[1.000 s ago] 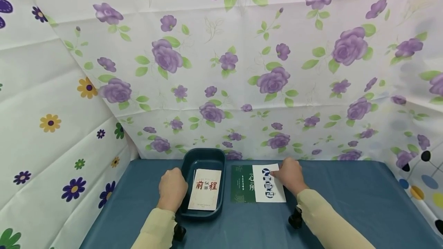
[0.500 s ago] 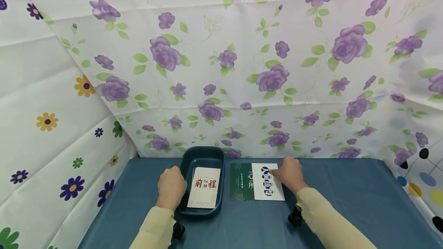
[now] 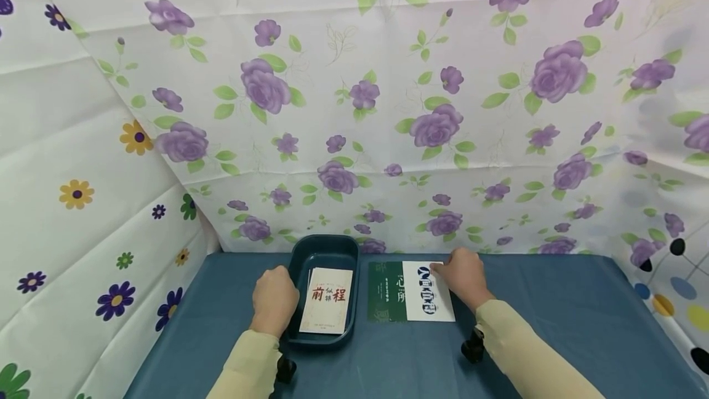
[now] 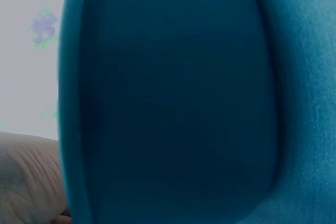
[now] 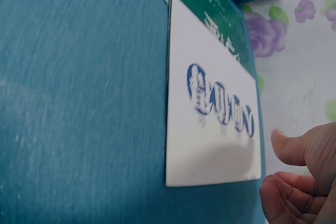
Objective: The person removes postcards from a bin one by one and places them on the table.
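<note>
A dark teal tray (image 3: 332, 260) lies on the table with several cards inside; the top one is a cream card (image 3: 325, 313) with red lettering. My left hand (image 3: 274, 302) holds the tray's left rim with bent fingers. In the left wrist view the tray wall (image 4: 173, 103) hides most of that hand. To the right, a white card (image 3: 429, 300) with dark blue lettering partly covers a green card (image 3: 386, 291). My right hand (image 3: 465, 279) is at the white card's far right corner. In the right wrist view its thumb (image 5: 289, 148) and fingers stand apart, with nothing between them.
A blue cloth covers the table (image 3: 520, 306). White curtains with flower prints (image 3: 388, 140) rise directly behind it and along the left and right sides. Black wrist cameras (image 3: 472, 348) sit under both sleeves.
The head view has shifted slightly. My right thumb has moved a little away over the white card; the left hand, tray and cards stay where they were.
</note>
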A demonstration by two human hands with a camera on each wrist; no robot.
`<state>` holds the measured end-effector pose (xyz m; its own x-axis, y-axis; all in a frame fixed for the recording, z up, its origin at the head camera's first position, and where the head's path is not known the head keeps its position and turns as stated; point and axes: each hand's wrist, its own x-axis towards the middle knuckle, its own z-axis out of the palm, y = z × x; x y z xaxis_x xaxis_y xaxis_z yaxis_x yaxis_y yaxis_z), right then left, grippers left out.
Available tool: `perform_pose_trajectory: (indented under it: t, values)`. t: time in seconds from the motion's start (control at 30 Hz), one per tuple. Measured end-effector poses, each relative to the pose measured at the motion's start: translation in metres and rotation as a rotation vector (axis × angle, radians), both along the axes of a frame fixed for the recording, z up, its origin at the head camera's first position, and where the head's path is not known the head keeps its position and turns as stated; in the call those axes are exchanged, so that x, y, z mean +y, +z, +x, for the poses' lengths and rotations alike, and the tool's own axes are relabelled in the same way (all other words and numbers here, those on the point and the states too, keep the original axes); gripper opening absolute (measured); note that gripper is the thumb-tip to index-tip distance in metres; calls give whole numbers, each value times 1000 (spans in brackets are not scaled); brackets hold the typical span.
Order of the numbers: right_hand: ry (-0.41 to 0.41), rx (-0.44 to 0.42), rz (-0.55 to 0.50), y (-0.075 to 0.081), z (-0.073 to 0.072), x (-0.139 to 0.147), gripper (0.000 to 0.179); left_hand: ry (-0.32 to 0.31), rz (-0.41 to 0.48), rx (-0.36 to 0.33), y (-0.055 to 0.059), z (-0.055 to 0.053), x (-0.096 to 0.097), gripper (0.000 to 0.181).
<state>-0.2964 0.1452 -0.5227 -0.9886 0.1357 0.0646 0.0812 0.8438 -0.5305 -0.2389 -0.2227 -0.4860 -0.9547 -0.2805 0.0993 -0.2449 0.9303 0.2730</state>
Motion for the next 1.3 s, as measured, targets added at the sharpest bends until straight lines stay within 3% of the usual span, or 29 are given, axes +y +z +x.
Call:
perform_pose_trajectory:
  t: [0.3, 0.6, 0.93, 1.1, 1.3]
  values:
    - [72, 69, 15, 16, 3, -24, 48, -18, 0, 28, -3, -1, -2, 7]
    - [222, 97, -28, 34, 3, -67, 40, -1, 10, 10, -2, 0, -5, 7]
    - [367, 155, 33, 45, 6, -110, 21, 3, 4, 6, -2, -2, 2, 8]
    - [452, 115, 34, 46, 7, -130, 33, 4, 21, -12, -1, 1, -1, 9]
    - [523, 114, 111, 49, 7, -147, 41, 2, 28, -6, 0, 1, -1, 8]
